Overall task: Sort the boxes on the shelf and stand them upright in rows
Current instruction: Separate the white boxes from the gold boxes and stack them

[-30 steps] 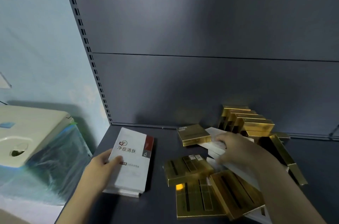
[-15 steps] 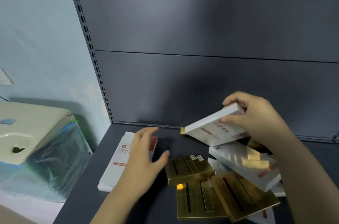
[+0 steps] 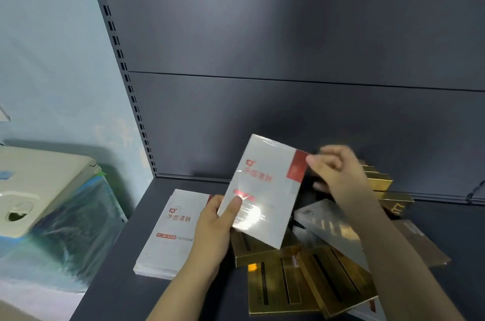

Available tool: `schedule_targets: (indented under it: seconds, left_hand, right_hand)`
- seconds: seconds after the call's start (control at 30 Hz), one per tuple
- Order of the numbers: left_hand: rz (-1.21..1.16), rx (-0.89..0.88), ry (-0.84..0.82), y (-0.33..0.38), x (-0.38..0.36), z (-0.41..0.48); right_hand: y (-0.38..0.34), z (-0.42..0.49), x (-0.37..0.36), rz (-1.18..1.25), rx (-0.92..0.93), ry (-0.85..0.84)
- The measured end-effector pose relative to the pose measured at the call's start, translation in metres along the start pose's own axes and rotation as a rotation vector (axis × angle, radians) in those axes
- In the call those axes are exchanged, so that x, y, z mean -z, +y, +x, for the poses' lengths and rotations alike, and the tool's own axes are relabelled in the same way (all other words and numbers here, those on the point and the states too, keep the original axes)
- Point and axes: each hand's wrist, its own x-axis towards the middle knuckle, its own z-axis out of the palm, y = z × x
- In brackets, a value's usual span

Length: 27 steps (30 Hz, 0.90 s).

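Shelf: while both hands are busy over it, the dark shelf (image 3: 118,291) carries boxes from its left edge across to the right, back panel (image 3: 288,115) behind.
Gold pile: gold boxes (image 3: 283,286) lie flat and jumbled near the front edge, a few more (image 3: 380,181) standing at the back right.
Flat white box: white box stack (image 3: 173,231) lies flat near the left edge, print up.
Held white box: second white box (image 3: 265,189), shiny wrap, tilted up above the gold pile.
Left hand: left hand (image 3: 212,228) grips its lower left edge, thumb on the front.
Right hand: right hand (image 3: 338,173) pinches the red top-right corner, fingers closed on it.
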Motion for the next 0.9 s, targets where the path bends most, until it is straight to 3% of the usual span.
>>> schedule_targets:
  seconds: [0.1, 0.2, 0.3, 0.4, 0.5, 0.63, 0.77, 0.9]
  left_hand:
    - [-0.055, 0.034, 0.019, -0.004, 0.001, -0.002]
    - [-0.024, 0.03, 0.006, -0.004, 0.001, -0.007]
    - [0.001, -0.004, 0.062, -0.004, 0.014, -0.01]
    - [0.063, -0.028, 0.286, -0.012, 0.049, -0.009]
    - [0.334, 0.016, 0.501, -0.025, 0.087, -0.009]
    - [0.663, 0.098, 0.51, -0.034, 0.104, -0.003]
    - [0.879, 0.091, 0.566, -0.045, 0.1, 0.008]
    - [0.955, -0.111, 0.67, -0.044, 0.086, 0.006]
  right_hand:
    - [0.029, -0.009, -0.019, 0.128, -0.286, -0.19]
    - [0.047, -0.015, -0.033, 0.058, -0.358, -0.214]
    - [0.052, -0.014, -0.029, -0.045, -0.248, -0.189]
    - [0.056, -0.009, -0.003, -0.47, -0.059, -0.18]
    - [0.055, -0.008, 0.026, -0.808, 0.013, -0.283]
    - [0.057, -0.012, 0.047, -0.743, -0.007, -0.28]
    - [0.065, -0.018, 0.058, -0.895, -0.041, -0.39]
    - [0.067, -0.025, 0.063, -0.962, 0.069, -0.421]
